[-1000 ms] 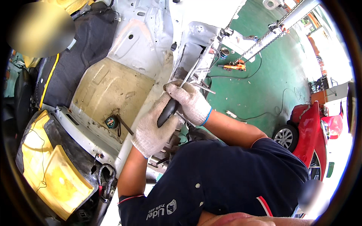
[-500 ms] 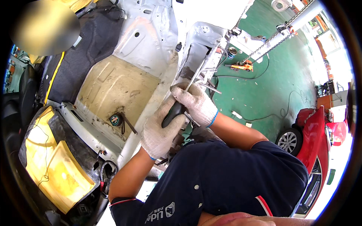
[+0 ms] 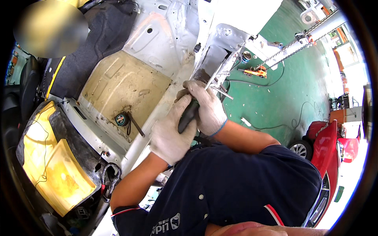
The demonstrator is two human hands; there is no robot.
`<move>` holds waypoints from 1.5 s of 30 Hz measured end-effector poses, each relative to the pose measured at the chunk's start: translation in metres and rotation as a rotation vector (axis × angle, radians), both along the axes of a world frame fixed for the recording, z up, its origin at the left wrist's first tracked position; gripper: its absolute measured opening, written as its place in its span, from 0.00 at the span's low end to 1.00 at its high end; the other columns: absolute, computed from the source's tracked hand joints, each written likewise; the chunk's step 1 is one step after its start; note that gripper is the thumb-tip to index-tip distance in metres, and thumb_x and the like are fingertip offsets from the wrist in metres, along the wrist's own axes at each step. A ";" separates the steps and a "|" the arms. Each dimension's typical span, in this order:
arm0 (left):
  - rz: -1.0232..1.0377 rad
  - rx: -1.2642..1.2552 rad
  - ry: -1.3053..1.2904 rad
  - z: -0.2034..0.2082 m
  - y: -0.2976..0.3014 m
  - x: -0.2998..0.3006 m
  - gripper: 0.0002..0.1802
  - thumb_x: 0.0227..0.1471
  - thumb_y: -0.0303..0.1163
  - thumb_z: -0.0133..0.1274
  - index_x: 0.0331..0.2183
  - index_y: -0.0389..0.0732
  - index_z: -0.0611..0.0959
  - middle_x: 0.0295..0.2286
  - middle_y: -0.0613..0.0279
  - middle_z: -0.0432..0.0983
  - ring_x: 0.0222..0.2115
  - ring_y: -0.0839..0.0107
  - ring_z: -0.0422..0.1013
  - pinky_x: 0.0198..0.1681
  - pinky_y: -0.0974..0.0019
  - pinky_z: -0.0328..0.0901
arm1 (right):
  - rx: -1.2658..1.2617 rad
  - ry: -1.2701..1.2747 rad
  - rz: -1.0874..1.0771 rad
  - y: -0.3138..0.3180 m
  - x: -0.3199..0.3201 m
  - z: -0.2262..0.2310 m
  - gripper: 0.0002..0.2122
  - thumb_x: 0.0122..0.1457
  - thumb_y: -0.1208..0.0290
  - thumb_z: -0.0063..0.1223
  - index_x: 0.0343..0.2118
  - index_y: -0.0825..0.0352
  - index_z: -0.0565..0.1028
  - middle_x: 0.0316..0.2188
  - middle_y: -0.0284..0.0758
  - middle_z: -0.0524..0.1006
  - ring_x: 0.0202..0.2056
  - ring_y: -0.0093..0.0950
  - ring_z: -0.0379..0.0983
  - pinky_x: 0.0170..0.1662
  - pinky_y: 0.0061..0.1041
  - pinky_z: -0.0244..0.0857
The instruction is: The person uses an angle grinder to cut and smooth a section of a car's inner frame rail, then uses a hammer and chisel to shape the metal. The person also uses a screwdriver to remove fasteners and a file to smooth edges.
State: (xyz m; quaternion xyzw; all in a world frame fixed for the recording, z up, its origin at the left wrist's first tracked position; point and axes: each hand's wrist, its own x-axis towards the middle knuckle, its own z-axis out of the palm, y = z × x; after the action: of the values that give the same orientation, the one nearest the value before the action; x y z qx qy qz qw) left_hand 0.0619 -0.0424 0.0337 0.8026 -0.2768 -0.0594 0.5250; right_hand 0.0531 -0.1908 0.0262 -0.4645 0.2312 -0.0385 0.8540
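My left hand (image 3: 171,131), in a knitted white work glove, is closed round the black handle (image 3: 189,116) of what looks like a long screwdriver. Its metal shaft (image 3: 211,81) points up and away, toward a narrow channel (image 3: 214,55) in the stripped white car body. Just above the handle, my right hand (image 3: 206,106), gloved the same way, wraps the shaft with curled fingers. I cannot make out the tool's tip among the metal edges. Left of my hands, a round tape measure (image 3: 121,119) rests on the tan floor panel (image 3: 130,80), beside a dark flat bar (image 3: 136,124).
Yellow foam padding (image 3: 59,157) and black carpet (image 3: 92,47) lie at the left. A rod (image 3: 222,93) sticks out near my right hand. On the green floor (image 3: 271,94) are a cable, a can (image 3: 246,56) and an orange chain clamp (image 3: 258,72). A red car (image 3: 325,149) stands at right.
The tool's handle has shifted slightly up and right, with both hands still on it. The body shell appears shifted right in the picture as the view moved.
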 end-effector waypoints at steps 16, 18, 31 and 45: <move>0.486 -0.494 -0.566 0.000 0.028 -0.015 0.44 0.65 0.61 0.37 0.70 0.41 0.61 0.66 0.38 0.60 0.66 0.43 0.61 0.64 0.41 0.65 | 0.657 0.025 0.099 -0.003 -0.002 0.011 0.08 0.69 0.71 0.47 0.47 0.63 0.73 0.15 0.26 0.56 0.18 0.25 0.54 0.27 0.33 0.56; 0.454 -0.817 -0.584 0.004 0.023 -0.020 0.44 0.69 0.63 0.32 0.71 0.39 0.60 0.67 0.37 0.58 0.68 0.43 0.58 0.64 0.36 0.64 | 0.658 0.039 0.123 -0.004 -0.004 0.013 0.08 0.69 0.72 0.47 0.48 0.63 0.73 0.16 0.26 0.57 0.18 0.25 0.54 0.27 0.34 0.56; 0.142 -0.194 -0.692 -0.009 0.024 -0.006 0.32 0.64 0.41 0.38 0.65 0.38 0.65 0.59 0.43 0.66 0.59 0.43 0.64 0.64 0.39 0.55 | 0.625 0.000 0.085 -0.001 -0.006 0.007 0.09 0.66 0.73 0.48 0.47 0.64 0.71 0.17 0.27 0.57 0.19 0.27 0.57 0.29 0.35 0.59; 0.265 -0.106 -0.112 -0.046 -0.019 -0.043 0.40 0.55 0.38 0.63 0.64 0.29 0.69 0.56 0.35 0.69 0.58 0.42 0.67 0.62 0.47 0.62 | 0.547 0.006 -0.034 -0.001 -0.012 -0.015 0.14 0.69 0.67 0.51 0.54 0.67 0.70 0.23 0.32 0.69 0.23 0.29 0.67 0.32 0.29 0.69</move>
State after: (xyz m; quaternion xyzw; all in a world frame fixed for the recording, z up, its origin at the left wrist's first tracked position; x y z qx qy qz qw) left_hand 0.0194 -0.0614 -0.0119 0.8054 -0.1998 0.0699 0.5536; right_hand 0.0413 -0.1918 0.0117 -0.2129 0.2434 0.0121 0.9462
